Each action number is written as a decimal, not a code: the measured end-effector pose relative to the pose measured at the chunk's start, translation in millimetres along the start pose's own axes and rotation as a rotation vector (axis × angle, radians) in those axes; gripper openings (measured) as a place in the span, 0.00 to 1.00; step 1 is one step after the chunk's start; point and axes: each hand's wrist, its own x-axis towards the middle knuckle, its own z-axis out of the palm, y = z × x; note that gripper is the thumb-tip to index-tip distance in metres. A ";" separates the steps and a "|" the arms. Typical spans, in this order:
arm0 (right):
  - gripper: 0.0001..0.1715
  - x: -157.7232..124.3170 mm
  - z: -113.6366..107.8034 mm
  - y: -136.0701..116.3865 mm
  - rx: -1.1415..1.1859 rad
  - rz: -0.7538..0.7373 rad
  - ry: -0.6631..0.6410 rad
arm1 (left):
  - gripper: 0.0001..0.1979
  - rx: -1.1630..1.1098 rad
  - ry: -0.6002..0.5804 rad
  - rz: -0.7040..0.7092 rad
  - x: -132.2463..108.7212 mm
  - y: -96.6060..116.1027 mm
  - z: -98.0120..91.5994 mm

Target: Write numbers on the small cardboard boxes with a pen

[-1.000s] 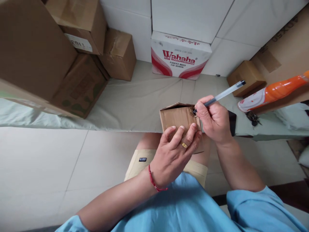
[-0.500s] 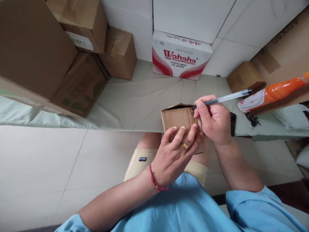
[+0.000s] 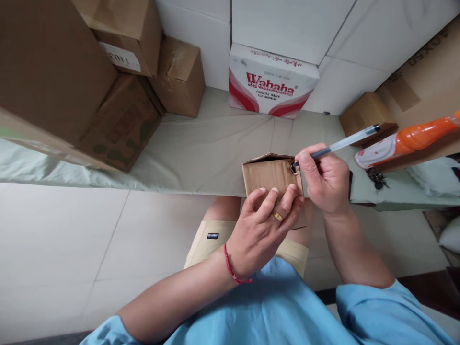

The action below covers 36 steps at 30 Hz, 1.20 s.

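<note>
A small brown cardboard box (image 3: 271, 177) sits at the near edge of the cloth-covered table, its far side gaping slightly. My left hand (image 3: 264, 220) holds it from the near side, fingers resting over the top face; whatever the thumb does is hidden. Between the bent fingers of my right hand (image 3: 323, 177) is a clear-barrelled pen (image 3: 347, 140) with black ends. The pen's tip meets the box near its far right corner, at a dark, ragged patch (image 3: 292, 167). I cannot tell whether that patch is ink or torn card.
Larger cardboard boxes (image 3: 118, 129) stack up at the left. A white-and-red Wahaha carton (image 3: 271, 86) stands against the tiled wall. On the right are an orange bottle (image 3: 413, 141), keys (image 3: 377, 178), a small box (image 3: 366, 117) and plastic packets (image 3: 434, 175).
My right hand and the pen have shifted slightly right and toward me, uncovering more of the dark patch. My left hand stays on the box.
</note>
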 end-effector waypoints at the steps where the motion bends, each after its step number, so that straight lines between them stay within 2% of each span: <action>1: 0.19 0.2 0.3 0.1 0.001 -0.005 -0.007 | 0.24 0.000 0.001 -0.001 -0.1 0.0 0.0; 11: 0.18 1.6 2.9 2.7 -0.030 -0.013 0.031 | 0.23 -0.008 0.006 -0.004 0.7 0.1 0.1; 19: 0.19 0.5 -0.5 -0.9 -0.027 0.001 -0.022 | 0.24 -0.004 -0.004 -0.009 -0.4 0.2 0.6; 24: 0.21 1.4 0.8 0.1 -0.062 0.006 0.021 | 0.24 -0.009 -0.007 -0.006 -0.8 0.3 0.2; 30: 0.21 1.0 -1.0 -1.1 -0.061 0.009 -0.006 | 0.24 0.004 -0.010 -0.009 -2.2 0.4 0.6; 36: 0.20 1.1 -0.2 -1.1 -0.060 -0.004 0.033 | 0.24 -0.003 -0.014 -0.006 -1.2 -0.1 -0.4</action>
